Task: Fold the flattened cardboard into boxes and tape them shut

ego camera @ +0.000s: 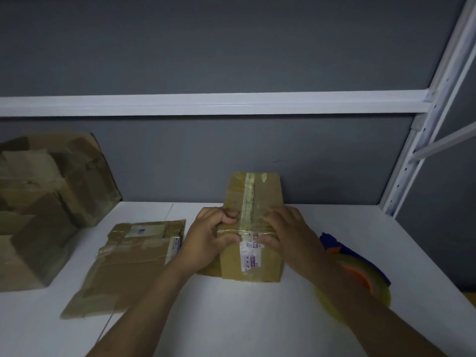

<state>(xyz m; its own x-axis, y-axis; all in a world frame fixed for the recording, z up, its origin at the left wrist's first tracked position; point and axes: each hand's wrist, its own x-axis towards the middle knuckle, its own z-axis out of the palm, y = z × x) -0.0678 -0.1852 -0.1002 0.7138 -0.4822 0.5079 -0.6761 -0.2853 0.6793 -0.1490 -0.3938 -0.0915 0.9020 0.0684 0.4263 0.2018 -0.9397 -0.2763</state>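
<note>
At the far left a heap of worn brown boxes (38, 210) ran off the edge of view, so dim and creased that I could not tell where one ended and the next began. Just right of it the cardboard (128, 266) lay flat on the smooth white table (257, 318), a rumpled sheet patched with old strips and a pale sticker, its near corner blurred. The left hand (208, 235) gripped the near top edge of the box (252, 228), fingers curled over onto the top and the thumb pressed to the front face. The forearm hid the box's lower left corner. The box stood upright mid-table near the grey wall (231, 47), a plain brown block, matte and slightly dented. Glossy clear tape (248, 199) ran along the top seam and down the front, over a white label (248, 256) whose print was too small to read. The right hand (286, 233) clasped the same edge from the other side, bent fingers on top and thumb at the front beside the tape; it was smeared by blur. Behind that forearm sat the tape roll (360, 274), clear and yellowish round an orange core, on a blue holder mostly hidden. A white perforated metal rack (438, 124) rose at the far right, cut off above.
</note>
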